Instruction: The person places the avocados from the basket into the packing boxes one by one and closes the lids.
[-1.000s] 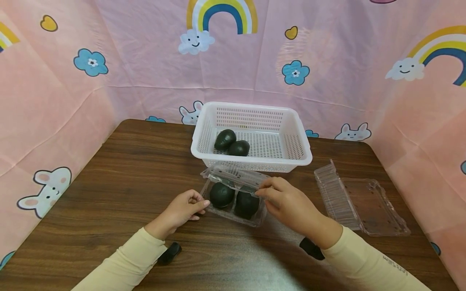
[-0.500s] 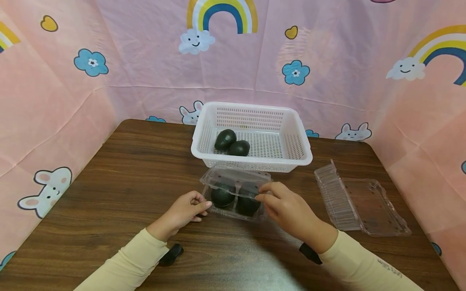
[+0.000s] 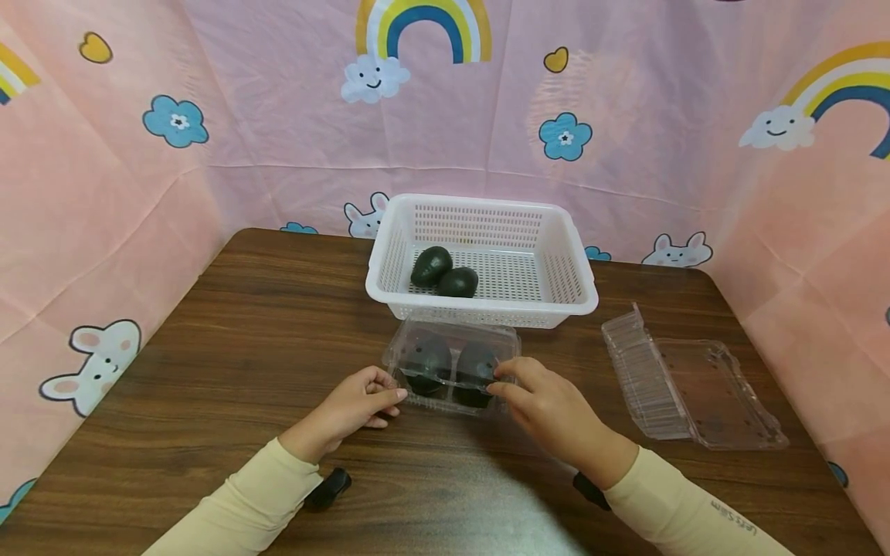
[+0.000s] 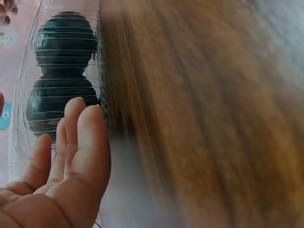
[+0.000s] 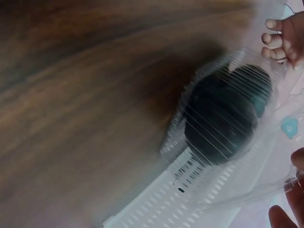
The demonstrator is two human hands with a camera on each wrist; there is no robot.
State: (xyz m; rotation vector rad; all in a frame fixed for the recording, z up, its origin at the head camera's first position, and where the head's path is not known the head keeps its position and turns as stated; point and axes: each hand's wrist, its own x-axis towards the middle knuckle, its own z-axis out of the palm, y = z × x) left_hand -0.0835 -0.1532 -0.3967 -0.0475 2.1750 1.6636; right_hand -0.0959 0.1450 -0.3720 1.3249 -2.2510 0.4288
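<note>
A clear plastic clamshell [image 3: 452, 359] with two dark green avocados [image 3: 427, 367] side by side inside stands mid-table, before the white basket. Its hinged lid slants down over the fruit, the front edge not fully down. My right hand [image 3: 556, 405] pinches that lid edge at the right, thumb below the fingers; the right wrist view also has the lid film between its fingertips [image 5: 297, 164]. At the box's left front corner my left hand [image 3: 354, 405] rests its fingertips, and the left wrist view has these fingers [image 4: 90, 137] fairly straight beside the ribbed wall.
Behind the box stands a white perforated basket [image 3: 563, 307] with two avocados [image 3: 433, 266] in its left part. An opened clear clamshell [image 3: 719, 398] lies flat at the right of the wooden table [image 3: 229, 371]. Patterned cloth walls [image 3: 278, 108] enclose the back and sides.
My right hand has brought the lid forward and down over the two avocados, and the box has shifted slightly back. The left hand has stayed almost still at its corner.
</note>
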